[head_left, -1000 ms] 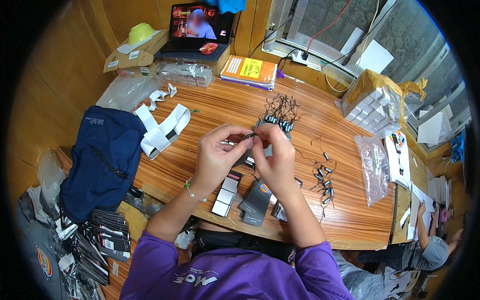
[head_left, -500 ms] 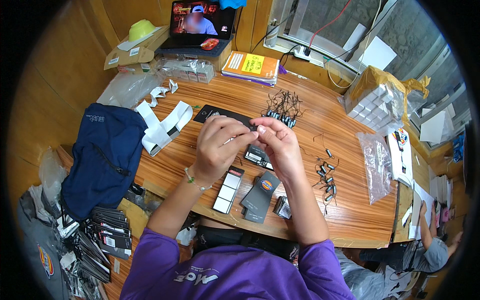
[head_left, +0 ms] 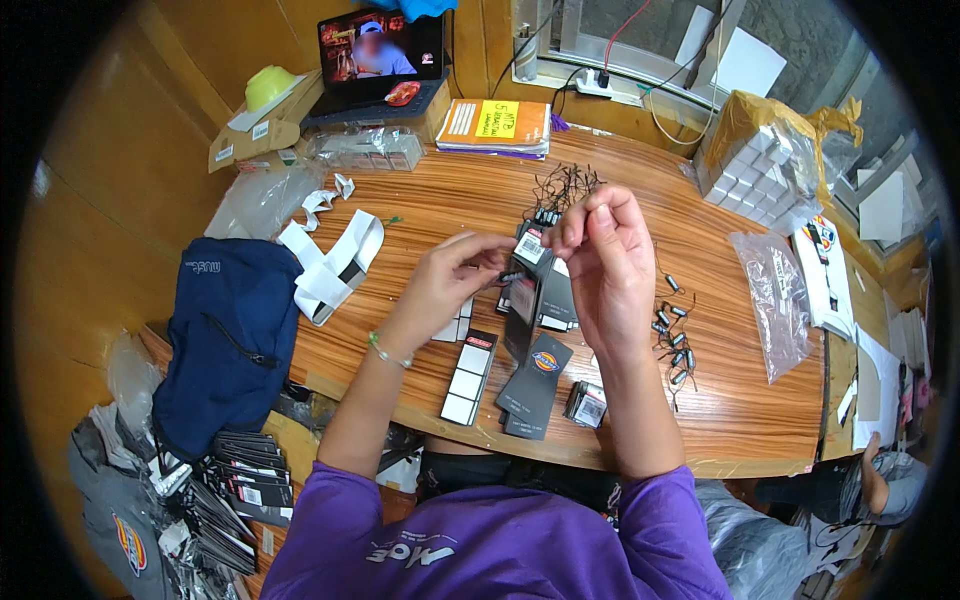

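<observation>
Dark hang tag (head_left: 523, 290) pinched between left hand (head_left: 452, 278), right hand (head_left: 603, 252)

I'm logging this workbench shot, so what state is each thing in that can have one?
Left hand: grip shut on dark hang tag, lifted off the table.
Right hand: fingers pinched at the tag's top.
Laptop: open, screen lit.
Clear plastic bag: lying flat.
Blue bag: slumped over the table edge.
Cardboard box: flaps open.

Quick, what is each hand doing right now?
Left hand: fingers closed, pinching the dark hang tags.
Right hand: fingertips pinched shut at the top of the tags; whether on a string cannot be told.
</observation>
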The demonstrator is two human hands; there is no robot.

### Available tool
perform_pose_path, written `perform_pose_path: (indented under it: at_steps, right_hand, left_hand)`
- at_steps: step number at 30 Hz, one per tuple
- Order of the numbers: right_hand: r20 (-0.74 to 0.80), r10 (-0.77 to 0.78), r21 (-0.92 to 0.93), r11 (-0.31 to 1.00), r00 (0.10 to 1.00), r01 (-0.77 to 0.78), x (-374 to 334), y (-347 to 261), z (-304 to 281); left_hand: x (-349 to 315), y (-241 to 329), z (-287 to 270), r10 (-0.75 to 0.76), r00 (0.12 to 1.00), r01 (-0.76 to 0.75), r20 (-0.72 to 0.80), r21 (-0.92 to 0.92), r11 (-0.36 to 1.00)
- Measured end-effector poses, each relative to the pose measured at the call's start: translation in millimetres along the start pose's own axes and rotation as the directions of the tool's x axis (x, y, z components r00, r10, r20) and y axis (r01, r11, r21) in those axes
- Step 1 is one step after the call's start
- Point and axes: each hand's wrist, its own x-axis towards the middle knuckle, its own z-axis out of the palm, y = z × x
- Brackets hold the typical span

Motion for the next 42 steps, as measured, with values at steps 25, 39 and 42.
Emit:
perform_pose_path:
  at_steps: [25, 39, 42]
  right_hand:
    - [0.02, 0.147, -0.169, 0.975, 0.989, -0.142, -3, -29, 4]
    - [0.035, 0.198, -0.21, 0.96, 0.98, -0.186, -2, -23, 5]
    - [0.045, 0.209, -0.297, 0.936, 0.977, -0.187, -3, -21, 9]
  left_hand:
    - [-5, -77, -44, -0.197, 0.978, 0.172, -0.071, 0.808, 0.563]
    - [0, -69, -54, -0.244, 0.964, 0.264, -0.105, 0.458, 0.849]
    - [2, -41, -55, -0.095, 0.964, 0.129, -0.247, 0.126, 0.984]
